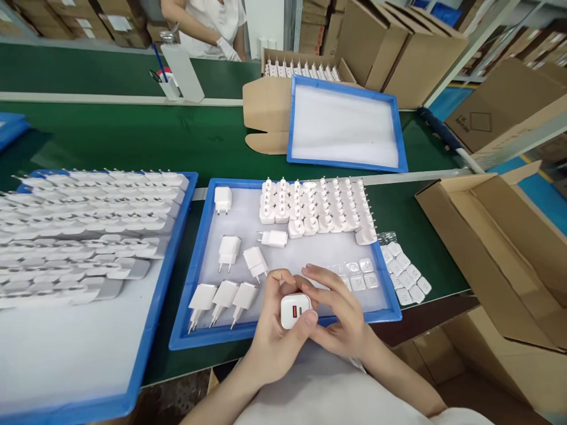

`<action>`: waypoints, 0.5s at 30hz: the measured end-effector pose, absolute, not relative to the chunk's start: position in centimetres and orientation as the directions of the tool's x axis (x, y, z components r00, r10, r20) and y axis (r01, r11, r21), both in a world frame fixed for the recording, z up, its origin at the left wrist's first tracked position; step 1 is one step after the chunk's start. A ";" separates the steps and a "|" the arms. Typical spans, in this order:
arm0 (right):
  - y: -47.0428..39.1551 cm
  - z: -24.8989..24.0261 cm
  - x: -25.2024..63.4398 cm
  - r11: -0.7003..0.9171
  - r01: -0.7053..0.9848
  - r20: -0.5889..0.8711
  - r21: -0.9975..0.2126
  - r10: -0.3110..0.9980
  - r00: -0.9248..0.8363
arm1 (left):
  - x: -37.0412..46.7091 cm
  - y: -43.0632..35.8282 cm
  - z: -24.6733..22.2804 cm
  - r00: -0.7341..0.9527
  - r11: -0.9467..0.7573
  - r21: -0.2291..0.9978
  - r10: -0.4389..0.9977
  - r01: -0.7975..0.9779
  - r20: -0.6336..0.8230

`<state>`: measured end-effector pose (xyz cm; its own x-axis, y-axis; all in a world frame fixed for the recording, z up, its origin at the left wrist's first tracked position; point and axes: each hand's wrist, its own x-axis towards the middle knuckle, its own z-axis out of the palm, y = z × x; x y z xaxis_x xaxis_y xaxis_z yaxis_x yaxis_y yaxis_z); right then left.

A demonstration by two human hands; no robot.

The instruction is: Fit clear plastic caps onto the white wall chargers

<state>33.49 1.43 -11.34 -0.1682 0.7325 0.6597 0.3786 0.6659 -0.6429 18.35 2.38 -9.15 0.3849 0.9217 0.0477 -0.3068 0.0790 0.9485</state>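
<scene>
A white charger [295,310], its port face turned up with one red-lined port and one dark slot, is wrapped by the fingers and thumb of my left hand [277,333]. Against its right side rest the thumb and fingertips of my right hand [343,313], the fingers curved. Both hands are over the front edge of a blue-rimmed tray [190,295]. Several loose chargers [229,251] lie in its left half, and packed rows of chargers [310,206] stand at its back right. Square clear pieces [358,283] lie beside my right hand.
At left stands another blue-rimmed tray [153,330] with rows of chargers. More square pieces [405,274] lie right of the middle tray. Behind is a tilted blue-framed tray [345,124]; an open carton [500,254] is at right. A gloved hand [228,49] shows across the bench.
</scene>
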 end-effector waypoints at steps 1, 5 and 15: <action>1.3 -11.3 33.5 0.656 0.388 0.650 -0.647 0.741 -0.168 | 18.4 2.4 -9.3 0.394 0.086 0.948 0.918 -0.306 0.044; 1.1 -11.2 35.0 0.590 0.373 0.562 -0.716 0.804 -0.193 | 18.1 2.5 -9.6 0.473 0.047 0.962 0.877 -0.267 0.088; 3.9 -11.3 42.9 0.447 0.620 0.432 -0.645 0.882 -0.187 | 14.2 6.6 -9.5 0.285 -0.291 0.527 0.954 0.799 0.095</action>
<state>42.86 3.85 -11.33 -0.1870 0.8823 0.4318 0.6198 0.4470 -0.6450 14.24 6.63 -9.54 0.2851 0.9538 0.0947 0.7987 -0.2910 0.5267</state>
